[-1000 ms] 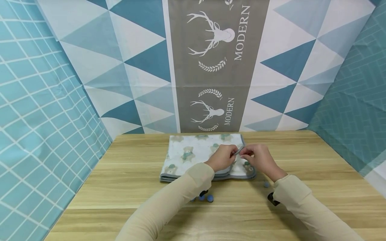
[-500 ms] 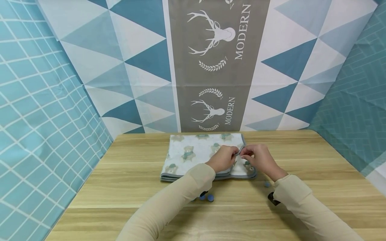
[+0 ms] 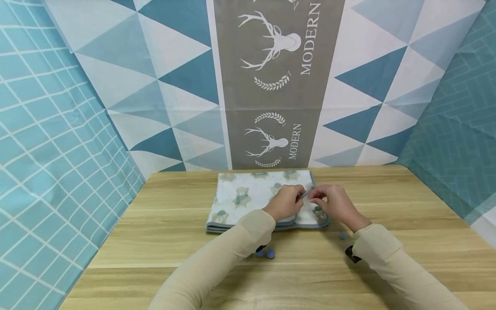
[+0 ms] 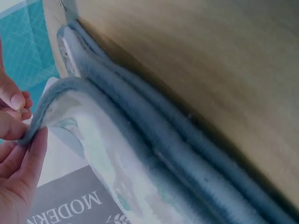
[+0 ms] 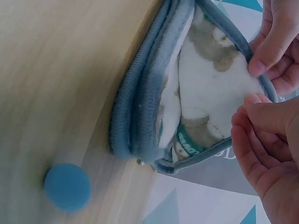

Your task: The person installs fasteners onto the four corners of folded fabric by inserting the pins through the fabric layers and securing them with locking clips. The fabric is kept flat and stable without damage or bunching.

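A folded white blanket (image 3: 248, 198) with bear prints and grey-blue binding lies in layers at the table's far side. My left hand (image 3: 286, 202) pinches the bound edge (image 4: 35, 121) of its top layer near the right end, lifting that corner. Just right of it, my right hand (image 3: 336, 206) has thumb and curled fingertips together close to the lifted corner. In the left wrist view, a tiny tan bit (image 4: 19, 113) shows between those fingertips; its kind is unclear. Behind the right fingers (image 5: 245, 126), part of the corner is hidden.
Small blue round pieces (image 3: 270, 254) lie on the wooden table (image 3: 310, 280) before the blanket, partly behind the left sleeve. Another blue round piece (image 5: 68, 187) lies near the right wrist. Patterned hangings (image 3: 271, 86) stand behind and at both sides.
Both hands stay almost in place at the lifted corner. The view shifts very slightly; the folded blanket and blue pieces stay where they were.
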A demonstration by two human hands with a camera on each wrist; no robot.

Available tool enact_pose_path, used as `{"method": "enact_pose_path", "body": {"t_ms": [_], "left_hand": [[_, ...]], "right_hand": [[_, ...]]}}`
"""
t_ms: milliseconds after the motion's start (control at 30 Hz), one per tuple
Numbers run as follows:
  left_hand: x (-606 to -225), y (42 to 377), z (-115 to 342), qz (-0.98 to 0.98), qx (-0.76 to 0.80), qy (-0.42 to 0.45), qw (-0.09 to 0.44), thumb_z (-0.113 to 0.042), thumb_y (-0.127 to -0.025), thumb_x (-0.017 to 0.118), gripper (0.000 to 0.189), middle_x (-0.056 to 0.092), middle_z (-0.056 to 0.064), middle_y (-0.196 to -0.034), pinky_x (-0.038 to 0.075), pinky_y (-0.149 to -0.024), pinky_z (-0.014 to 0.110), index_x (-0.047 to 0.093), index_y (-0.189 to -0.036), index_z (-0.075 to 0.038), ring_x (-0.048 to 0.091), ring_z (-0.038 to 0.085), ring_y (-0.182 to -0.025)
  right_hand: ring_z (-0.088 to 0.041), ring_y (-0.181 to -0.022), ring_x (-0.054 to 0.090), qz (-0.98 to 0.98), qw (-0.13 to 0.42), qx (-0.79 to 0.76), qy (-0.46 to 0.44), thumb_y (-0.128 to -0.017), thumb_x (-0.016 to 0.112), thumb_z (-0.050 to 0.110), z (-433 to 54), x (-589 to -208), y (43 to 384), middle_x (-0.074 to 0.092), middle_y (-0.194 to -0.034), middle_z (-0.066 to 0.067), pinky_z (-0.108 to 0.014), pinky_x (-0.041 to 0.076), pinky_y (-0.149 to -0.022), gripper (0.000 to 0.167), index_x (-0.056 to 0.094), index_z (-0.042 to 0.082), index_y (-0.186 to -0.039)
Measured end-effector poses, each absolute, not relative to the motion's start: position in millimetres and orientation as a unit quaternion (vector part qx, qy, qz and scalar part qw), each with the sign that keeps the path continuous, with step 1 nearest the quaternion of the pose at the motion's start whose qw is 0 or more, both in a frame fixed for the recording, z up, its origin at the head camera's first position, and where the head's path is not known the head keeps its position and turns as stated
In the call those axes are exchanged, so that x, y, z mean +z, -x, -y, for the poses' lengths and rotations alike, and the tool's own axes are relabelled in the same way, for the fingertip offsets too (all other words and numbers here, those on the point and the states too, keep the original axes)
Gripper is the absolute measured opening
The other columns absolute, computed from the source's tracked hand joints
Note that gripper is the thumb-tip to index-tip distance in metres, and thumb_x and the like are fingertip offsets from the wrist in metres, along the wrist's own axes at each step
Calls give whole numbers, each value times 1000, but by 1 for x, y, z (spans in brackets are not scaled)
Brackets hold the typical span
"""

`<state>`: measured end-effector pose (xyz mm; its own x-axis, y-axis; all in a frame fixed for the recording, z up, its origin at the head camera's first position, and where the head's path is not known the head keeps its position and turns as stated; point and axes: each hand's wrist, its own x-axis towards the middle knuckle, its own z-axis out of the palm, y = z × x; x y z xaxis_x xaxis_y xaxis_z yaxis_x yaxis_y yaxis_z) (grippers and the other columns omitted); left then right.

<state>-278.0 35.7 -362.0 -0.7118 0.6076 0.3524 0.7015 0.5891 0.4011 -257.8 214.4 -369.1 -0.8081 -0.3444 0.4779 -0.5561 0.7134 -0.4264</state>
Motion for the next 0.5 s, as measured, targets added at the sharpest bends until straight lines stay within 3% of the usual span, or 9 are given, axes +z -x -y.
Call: {"method": "enact_pose_path", "body": {"t_ms": [200,500], "left_hand": [[-363,273,-40,892,-285,336,99,-9,-92,56,8,58,-1,-67,34,-48,11,63,-90,-5,43,2,-51],[-365,273,-40,884,-294,344,117,-6,-93,54,12,65,3,-74,37,-52,11,66,-94,-2,47,2,-55]], "right_hand": [[-13,-71,64,907,178,282,-258,-78,73,1,-212,-365,259,69,-78,-3,-36,55,-66,7,70,8,-78],[-16,-71,65,909,191,277,-245,-80,71,2,-211,-362,258,70,-78,-6,-34,54,-62,6,70,8,-79]]}}
